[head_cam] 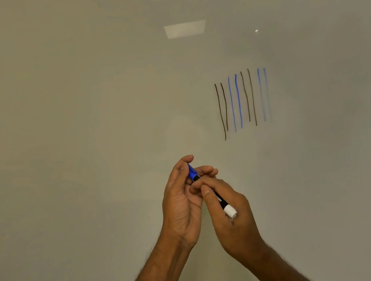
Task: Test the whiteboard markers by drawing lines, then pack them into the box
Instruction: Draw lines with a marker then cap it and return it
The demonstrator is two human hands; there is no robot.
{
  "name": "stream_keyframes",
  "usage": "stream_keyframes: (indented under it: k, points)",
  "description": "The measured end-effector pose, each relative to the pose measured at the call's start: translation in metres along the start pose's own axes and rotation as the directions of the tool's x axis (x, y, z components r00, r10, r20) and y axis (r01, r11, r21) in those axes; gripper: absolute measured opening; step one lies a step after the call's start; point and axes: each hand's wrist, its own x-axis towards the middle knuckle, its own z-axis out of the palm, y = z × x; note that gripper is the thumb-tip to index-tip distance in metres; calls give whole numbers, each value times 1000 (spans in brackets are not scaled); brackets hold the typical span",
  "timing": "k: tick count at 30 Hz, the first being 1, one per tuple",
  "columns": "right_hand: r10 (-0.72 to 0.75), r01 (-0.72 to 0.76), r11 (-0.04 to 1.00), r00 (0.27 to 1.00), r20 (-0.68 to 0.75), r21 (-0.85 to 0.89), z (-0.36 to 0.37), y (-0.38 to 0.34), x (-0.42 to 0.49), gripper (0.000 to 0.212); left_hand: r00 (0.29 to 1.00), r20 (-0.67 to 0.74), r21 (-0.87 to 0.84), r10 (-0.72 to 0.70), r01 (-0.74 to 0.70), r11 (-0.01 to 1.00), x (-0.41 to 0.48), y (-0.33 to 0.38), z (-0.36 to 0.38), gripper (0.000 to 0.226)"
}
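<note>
A whiteboard marker (pixel 221 202) with a black barrel and white end sits between both hands in front of the whiteboard (pixel 82 106). My right hand (pixel 232 218) grips the barrel. My left hand (pixel 182 201) curls its fingers round the marker's blue cap (pixel 192 171). The cap meets the barrel; whether it is fully seated I cannot tell. Up and to the right, several vertical test lines (pixel 243 101) in black and blue stand on the board. The box is out of view.
The whiteboard fills the whole view. Two ceiling light reflections (pixel 186 29) show on it near the top.
</note>
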Motion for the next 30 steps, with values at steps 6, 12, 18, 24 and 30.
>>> stream_keyframes:
  k: [6,12,18,24,30]
  points:
    - [30,-27,998,997,-66,55,8,-6,-11,23,999,33,75,-26,23,997,-3,0,-15,27]
    - [50,-57,996,994,-100,-75,-10,-5,-27,19,999,3,237,36,-36,971,-18,-8,-22,36]
    - [57,-63,912,998,-25,-405,-44,2,-48,28,987,7,562,162,-138,816,-49,-30,-10,36]
    - [-18,22,854,1000,13,-520,-85,-1,-80,25,961,-28,817,274,-136,561,-93,-68,-8,32]
    - [24,29,834,996,90,-551,-101,25,-124,22,945,42,978,323,-105,181,-144,-97,-35,47]
